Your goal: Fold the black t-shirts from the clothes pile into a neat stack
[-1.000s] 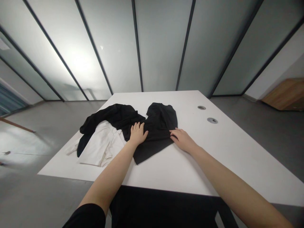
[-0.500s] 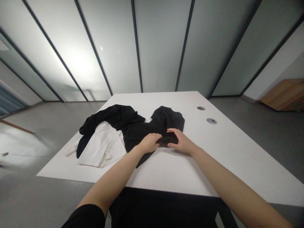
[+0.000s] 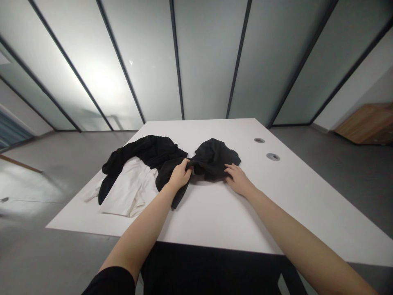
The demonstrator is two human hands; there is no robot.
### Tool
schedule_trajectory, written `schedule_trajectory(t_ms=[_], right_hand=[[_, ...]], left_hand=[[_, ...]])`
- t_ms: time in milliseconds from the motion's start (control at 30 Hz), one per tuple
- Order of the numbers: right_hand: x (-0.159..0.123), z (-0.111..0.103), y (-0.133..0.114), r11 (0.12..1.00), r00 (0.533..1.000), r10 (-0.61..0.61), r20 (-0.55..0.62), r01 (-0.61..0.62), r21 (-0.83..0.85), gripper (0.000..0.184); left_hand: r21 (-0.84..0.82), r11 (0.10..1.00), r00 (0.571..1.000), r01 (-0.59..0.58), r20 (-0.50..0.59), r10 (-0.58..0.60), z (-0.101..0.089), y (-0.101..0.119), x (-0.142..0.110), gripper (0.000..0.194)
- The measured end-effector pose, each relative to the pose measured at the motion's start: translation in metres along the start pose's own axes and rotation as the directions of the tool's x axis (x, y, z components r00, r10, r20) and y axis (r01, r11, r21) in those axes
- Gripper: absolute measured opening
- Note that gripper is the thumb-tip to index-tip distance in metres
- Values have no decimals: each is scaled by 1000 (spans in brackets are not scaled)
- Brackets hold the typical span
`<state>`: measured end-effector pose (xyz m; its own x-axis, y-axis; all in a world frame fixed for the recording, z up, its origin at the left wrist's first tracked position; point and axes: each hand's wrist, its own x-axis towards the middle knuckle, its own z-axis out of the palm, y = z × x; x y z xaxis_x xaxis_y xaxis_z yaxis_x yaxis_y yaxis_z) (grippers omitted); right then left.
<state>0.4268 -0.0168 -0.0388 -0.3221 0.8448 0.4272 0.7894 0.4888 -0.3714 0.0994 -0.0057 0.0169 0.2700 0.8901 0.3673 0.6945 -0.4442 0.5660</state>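
A crumpled black garment (image 3: 215, 157) lies across the middle of the table; its exact kind is hidden by the folds. My left hand (image 3: 180, 175) is closed on a bunched part of it, thumb and fingers pinching the cloth. At the garment's right front edge, my right hand (image 3: 238, 179) rests with its fingers spread and touching the fabric. Left of these, a pile holds another black garment (image 3: 150, 149) and white cloth (image 3: 130, 188) with creases. The near black garment partly overlaps that pile.
The white table (image 3: 215, 221) has two round cable grommets, one (image 3: 259, 140) farther back and one (image 3: 273, 157) nearer, on its right side. Frosted glass panels (image 3: 205, 57) stand behind it. A wooden piece of furniture (image 3: 367, 123) is at the far right.
My left hand has moved left and away from me, pulling cloth with it. My right hand has shifted slightly right, its fingers now spread wider. The hands are farther apart, and the garment is reshaped.
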Motion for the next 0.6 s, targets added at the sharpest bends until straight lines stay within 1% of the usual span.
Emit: schedule_trajectory(t_ms=[67, 133, 167, 267, 333, 367, 433, 467, 500, 533, 600], right_hand=[[0, -4, -3, 998, 999, 3, -45, -1, 63, 23], [0, -9, -8, 993, 995, 64, -80, -55, 107, 22], [-1, -11, -11, 988, 990, 108, -96, -96, 118, 22], [-1, -19, -16, 971, 967, 218, -134, -200, 134, 21], [-1, -22, -17, 964, 956, 247, -156, -226, 139, 21], [-1, -23, -17, 963, 954, 252, -164, -231, 136, 21], [-1, -24, -17, 963, 950, 259, -175, -239, 127, 21], [-1, -25, -17, 962, 949, 262, -173, -242, 127, 21], [0, -25, -17, 961, 949, 264, -169, -244, 131, 21], [0, -26, -18, 960, 950, 265, -165, -244, 139, 20], [0, -27, -19, 958, 952, 262, -155, -238, 161, 19]], left_hand=[[161, 987, 999, -2, 52, -6, -1, 1, 0, 15], [296, 955, 996, -6, 91, -21, -1, 1, -1, 25], [341, 940, 995, 5, 93, -39, -1, 1, -2, 31], [413, 905, 993, 98, 18, -116, -1, 2, -4, 46], [445, 873, 980, 200, -85, -181, -5, 3, -4, 51], [461, 847, 964, 266, -149, -222, -8, 2, -4, 53], [484, 775, 912, 407, -253, -321, -18, -3, -3, 59], [482, 733, 877, 480, -278, -392, -24, -8, -3, 62], [469, 692, 836, 548, -280, -472, -30, -14, -2, 64], [446, 656, 789, 609, -254, -559, -36, -20, -2, 66], [385, 603, 696, 698, -170, -697, -47, -34, 0, 67]])
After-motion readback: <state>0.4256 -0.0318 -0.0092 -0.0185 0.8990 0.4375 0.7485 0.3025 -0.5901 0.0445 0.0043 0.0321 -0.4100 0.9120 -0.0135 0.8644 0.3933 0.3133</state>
